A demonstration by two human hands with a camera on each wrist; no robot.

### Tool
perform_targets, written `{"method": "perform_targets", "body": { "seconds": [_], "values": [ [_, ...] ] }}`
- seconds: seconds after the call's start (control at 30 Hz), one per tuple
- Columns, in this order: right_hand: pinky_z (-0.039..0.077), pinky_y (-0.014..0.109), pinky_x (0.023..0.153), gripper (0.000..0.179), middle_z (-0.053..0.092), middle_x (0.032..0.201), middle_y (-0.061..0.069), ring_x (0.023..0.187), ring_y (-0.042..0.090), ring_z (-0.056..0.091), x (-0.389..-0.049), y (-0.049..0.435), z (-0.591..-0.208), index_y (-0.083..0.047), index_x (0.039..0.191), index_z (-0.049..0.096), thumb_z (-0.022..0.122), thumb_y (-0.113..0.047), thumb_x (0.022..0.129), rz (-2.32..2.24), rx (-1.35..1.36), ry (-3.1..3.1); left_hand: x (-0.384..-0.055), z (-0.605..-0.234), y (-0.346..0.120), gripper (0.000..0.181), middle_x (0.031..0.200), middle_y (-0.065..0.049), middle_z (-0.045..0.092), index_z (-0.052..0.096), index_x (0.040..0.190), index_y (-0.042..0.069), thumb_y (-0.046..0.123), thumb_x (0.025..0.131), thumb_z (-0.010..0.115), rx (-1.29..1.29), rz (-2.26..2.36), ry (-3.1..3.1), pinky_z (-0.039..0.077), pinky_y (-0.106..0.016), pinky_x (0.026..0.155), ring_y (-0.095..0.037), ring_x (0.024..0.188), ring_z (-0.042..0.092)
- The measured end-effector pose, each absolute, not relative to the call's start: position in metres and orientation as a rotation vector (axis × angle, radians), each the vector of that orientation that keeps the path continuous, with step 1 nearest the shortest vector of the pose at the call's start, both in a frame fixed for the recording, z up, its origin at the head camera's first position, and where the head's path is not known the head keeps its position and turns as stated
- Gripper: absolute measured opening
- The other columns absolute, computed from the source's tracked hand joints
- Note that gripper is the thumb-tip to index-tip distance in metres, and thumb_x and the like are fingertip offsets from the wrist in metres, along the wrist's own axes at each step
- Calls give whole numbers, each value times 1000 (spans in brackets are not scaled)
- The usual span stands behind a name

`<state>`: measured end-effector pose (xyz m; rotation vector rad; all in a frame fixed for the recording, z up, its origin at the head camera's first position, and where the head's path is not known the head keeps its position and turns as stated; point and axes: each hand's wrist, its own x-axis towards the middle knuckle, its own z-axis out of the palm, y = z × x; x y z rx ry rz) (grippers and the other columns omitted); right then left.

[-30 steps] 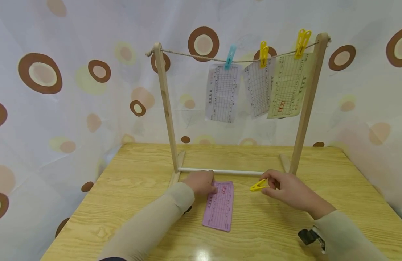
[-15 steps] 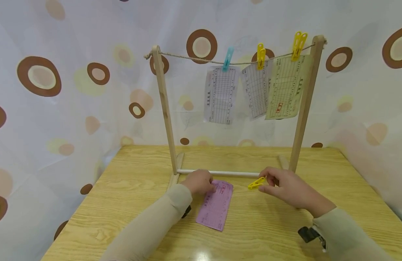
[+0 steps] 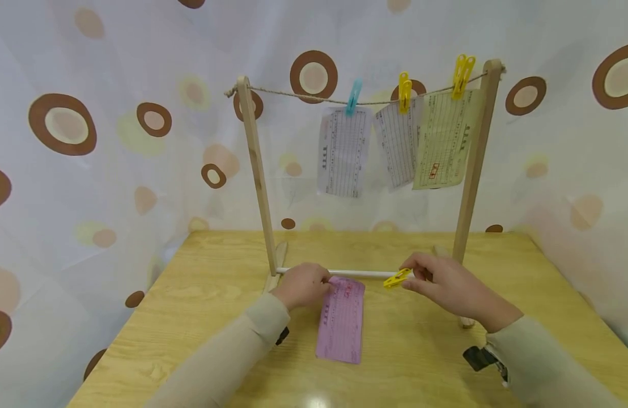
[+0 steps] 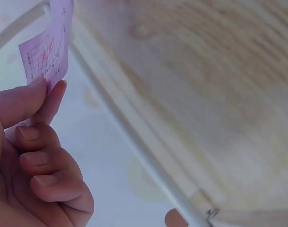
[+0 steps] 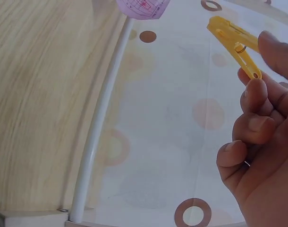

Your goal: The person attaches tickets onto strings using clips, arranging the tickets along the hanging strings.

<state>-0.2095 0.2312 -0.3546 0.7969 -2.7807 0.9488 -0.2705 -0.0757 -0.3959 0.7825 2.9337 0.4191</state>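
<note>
My left hand pinches the top left corner of a pink printed slip between thumb and forefinger. In the left wrist view the slip bends upward from those fingertips, the other fingers curled below. To the right, my right hand holds a yellow clothespin by its handle ends. Seen from the right wrist, the clothespin sits between thumb and fingers, its tip pointing away from the hand. Both hands are low, in front of the rack's white bar.
A wooden rack carries a rope between its posts. From it hang a white slip on a blue clothespin, another white slip on a yellow one, and a yellow-green slip by the right post. All stands on a wooden table.
Both hands have risen slightly, with the pink slip and the yellow clothespin still held. The slip's lower end swung left, then back right. The head view has shifted a little.
</note>
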Motion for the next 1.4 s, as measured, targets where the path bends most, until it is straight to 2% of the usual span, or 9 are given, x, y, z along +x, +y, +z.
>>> {"method": "perform_targets", "body": {
  "seconds": [0.2, 0.4, 0.57, 0.67, 0.73, 0.87, 0.97, 1.1, 1.4],
  "values": [
    [39, 28, 56, 27, 53, 78, -8, 62, 9, 42, -211, 228, -343, -15, 117, 66, 66, -35, 100, 863, 821, -2774, -268, -383, -83, 20, 92, 3, 71, 77, 103, 12, 25, 102, 62, 831, 423, 2952, 49, -28, 66, -9, 72, 57],
    [39, 28, 57, 25, 50, 77, -8, 61, 8, 40, -213, 223, -332, -15, 120, 66, 67, -30, 99, 818, 848, -2753, -263, -370, -91, 22, 103, -1, 74, 77, 108, 11, 23, 103, 60, 842, 477, 2960, 54, -34, 78, -13, 87, 66],
    [38, 27, 56, 25, 48, 78, -7, 61, 8, 39, -213, 219, -319, -15, 121, 67, 69, -27, 98, 757, 882, -2723, -262, -363, -95, 22, 108, -2, 74, 77, 108, 11, 25, 102, 61, 844, 473, 3015, 53, -40, 87, -18, 97, 68],
    [38, 27, 56, 25, 48, 80, -8, 61, 7, 38, -213, 217, -311, -14, 120, 67, 70, -24, 98, 709, 894, -2709, -260, -359, -97, 21, 108, -2, 74, 77, 107, 12, 25, 102, 62, 849, 453, 3047, 50, -43, 91, -18, 97, 68],
    [38, 28, 57, 24, 46, 80, -7, 62, 8, 38, -214, 216, -305, -14, 119, 67, 72, -21, 97, 684, 899, -2690, -258, -354, -98, 20, 104, -1, 74, 78, 105, 12, 25, 102, 63, 866, 445, 3070, 50, -43, 89, -16, 91, 68],
    [38, 30, 62, 24, 45, 81, -6, 68, 11, 41, -216, 212, -292, -14, 117, 67, 74, -17, 94, 646, 922, -2633, -257, -344, -102, 18, 84, 4, 69, 77, 93, 14, 22, 102, 63, 913, 501, 3082, 50, -34, 69, -10, 69, 59],
    [38, 31, 63, 24, 46, 83, -7, 73, 12, 43, -216, 209, -285, -16, 114, 68, 77, -15, 91, 623, 945, -2586, -257, -336, -106, 20, 77, 7, 62, 74, 89, 15, 20, 103, 61, 909, 555, 3056, 44, -28, 57, -9, 61, 51],
    [38, 31, 64, 23, 48, 84, -8, 75, 13, 44, -217, 205, -275, -17, 111, 69, 77, -13, 90, 589, 982, -2542, -255, -325, -111, 20, 78, 7, 62, 73, 91, 14, 19, 104, 58, 880, 559, 3054, 42, -27, 54, -8, 61, 50],
    [38, 38, 68, 20, 50, 84, -2, 75, 16, 44, -222, 187, -237, -13, 114, 67, 72, -18, 96, 541, 978, -2590, -258, -307, -117, 25, 68, 4, 54, 63, 79, 15, 20, 103, 60, 880, 600, 3133, 36, -27, 52, -9, 58, 44]
  ]
}}
